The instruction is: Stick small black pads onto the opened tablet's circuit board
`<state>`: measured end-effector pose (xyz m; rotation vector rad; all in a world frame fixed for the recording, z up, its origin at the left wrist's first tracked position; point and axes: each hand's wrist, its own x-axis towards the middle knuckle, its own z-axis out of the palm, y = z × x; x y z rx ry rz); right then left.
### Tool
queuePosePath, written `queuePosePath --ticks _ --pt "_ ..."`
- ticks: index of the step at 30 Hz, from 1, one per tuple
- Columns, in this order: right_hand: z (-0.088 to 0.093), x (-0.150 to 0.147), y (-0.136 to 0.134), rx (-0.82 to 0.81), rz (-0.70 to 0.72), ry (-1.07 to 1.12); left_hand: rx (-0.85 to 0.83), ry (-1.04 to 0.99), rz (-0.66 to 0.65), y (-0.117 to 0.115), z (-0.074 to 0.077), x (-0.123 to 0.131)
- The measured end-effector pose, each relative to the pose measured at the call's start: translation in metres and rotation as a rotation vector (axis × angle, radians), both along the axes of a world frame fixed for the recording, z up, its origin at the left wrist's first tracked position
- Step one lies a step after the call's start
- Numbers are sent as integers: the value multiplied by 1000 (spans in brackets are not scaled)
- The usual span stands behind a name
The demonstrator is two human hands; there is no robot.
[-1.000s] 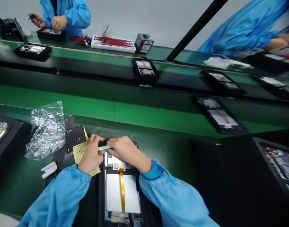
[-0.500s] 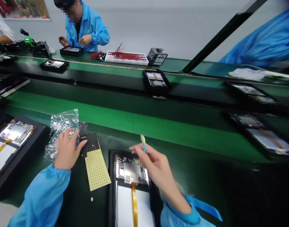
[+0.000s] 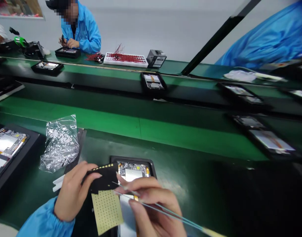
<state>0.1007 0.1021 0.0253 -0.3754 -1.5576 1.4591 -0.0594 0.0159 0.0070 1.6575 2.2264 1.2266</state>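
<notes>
My left hand point(image 3: 73, 192) pinches the left edge of a sticker sheet point(image 3: 108, 210), a dotted yellow sheet with a black upper part that bends up. Small yellow pieces line its top edge. My right hand point(image 3: 158, 202) grips a pair of tweezers point(image 3: 169, 214) with thin bluish arms, their tips pointing left at the black part. Whether the tips hold anything is too small to tell. Beneath the sheet and right hand lies an opened tablet point(image 3: 133, 173) in a black tray, its circuit board showing and its lower part mostly covered.
A clear bag of small white parts point(image 3: 61, 143) lies left of the sheet, near a white strip point(image 3: 57, 183). Another opened tablet point(image 3: 8, 144) sits at far left. Across the line, a person in blue point(image 3: 80, 31) works on a device; more trayed devices point(image 3: 153, 82) stand along it.
My left hand has left the bag and lifted the sticker sheet, bringing it right, over the tablet's edge. My right hand has come down and turned the tweezers' tips toward the sheet.
</notes>
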Motion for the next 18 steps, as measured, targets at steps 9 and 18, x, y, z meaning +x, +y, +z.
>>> queuePosePath --ticks 9,18 --pt "-9 -7 -12 21 -13 11 11 -137 -94 -7 20 16" --pt "-7 -8 -11 -9 -21 6 15 -62 -107 -10 18 18"
